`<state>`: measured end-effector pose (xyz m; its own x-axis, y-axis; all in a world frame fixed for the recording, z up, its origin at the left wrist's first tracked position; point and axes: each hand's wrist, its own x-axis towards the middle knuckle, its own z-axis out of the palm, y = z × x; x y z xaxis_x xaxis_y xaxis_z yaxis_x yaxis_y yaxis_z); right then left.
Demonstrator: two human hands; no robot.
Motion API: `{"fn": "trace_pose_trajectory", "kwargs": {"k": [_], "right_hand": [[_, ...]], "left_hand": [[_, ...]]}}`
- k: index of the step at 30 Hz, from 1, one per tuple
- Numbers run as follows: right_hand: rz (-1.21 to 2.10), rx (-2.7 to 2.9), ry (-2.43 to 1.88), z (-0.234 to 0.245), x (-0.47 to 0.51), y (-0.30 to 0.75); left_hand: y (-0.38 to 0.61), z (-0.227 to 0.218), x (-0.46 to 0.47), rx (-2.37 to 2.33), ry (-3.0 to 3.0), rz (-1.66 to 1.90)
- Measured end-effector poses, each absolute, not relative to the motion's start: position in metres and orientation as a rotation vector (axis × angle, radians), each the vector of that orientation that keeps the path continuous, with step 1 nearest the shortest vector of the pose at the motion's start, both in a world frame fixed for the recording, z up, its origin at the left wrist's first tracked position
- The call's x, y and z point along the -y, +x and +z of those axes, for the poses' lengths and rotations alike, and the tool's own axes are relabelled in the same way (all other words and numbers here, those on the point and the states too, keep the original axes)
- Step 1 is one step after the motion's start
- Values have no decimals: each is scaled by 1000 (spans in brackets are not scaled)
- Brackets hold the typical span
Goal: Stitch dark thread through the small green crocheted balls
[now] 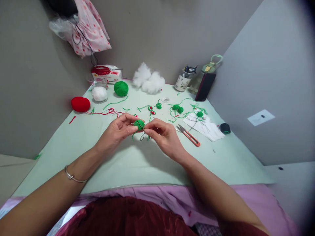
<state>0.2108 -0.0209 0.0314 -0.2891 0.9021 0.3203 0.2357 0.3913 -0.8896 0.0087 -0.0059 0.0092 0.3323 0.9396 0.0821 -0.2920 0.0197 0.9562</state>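
Note:
My left hand (120, 129) holds a small green crocheted ball (139, 124) between thumb and fingers, above the table. A black thread (142, 136) crosses the ball and hangs in a loop under it. At the ball's right side, the thumb and forefinger of my right hand (163, 136) pinch the black thread; whether a needle is in the pinch is hidden. Green yarn tails dangle below. Just beyond my hands lie small red and green crocheted pieces (151, 110). To the right of my right hand lie orange-handled thread snips (189, 135), blades apart.
Yarn balls in red (80, 104), white (99, 94) and green (121, 88) sit at the left. White stuffing (149, 79) is heaped at the back. Rightward are small green balls (177, 108), white paper (204, 126), a pen cup (183, 81), a phone (205, 87) and a bottle (209, 68).

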Motion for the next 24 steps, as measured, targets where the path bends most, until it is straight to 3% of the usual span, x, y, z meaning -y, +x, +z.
{"fn": "trace_pose_trajectory", "kwargs": {"k": [10,13,19,24], "right_hand": [[1227,1556,-1045,21,12,207],[1061,1686,-1032,23,15,206],[373,2049,-1088,22,17,204],[707,1689,-883,70,20,219]], "left_hand": [[14,2,2,-793,1381,1198],[16,0,3,-822,1402,1224],[17,2,5,-855,1457,1158],[10,5,-1,-917,1506,1154]]}}
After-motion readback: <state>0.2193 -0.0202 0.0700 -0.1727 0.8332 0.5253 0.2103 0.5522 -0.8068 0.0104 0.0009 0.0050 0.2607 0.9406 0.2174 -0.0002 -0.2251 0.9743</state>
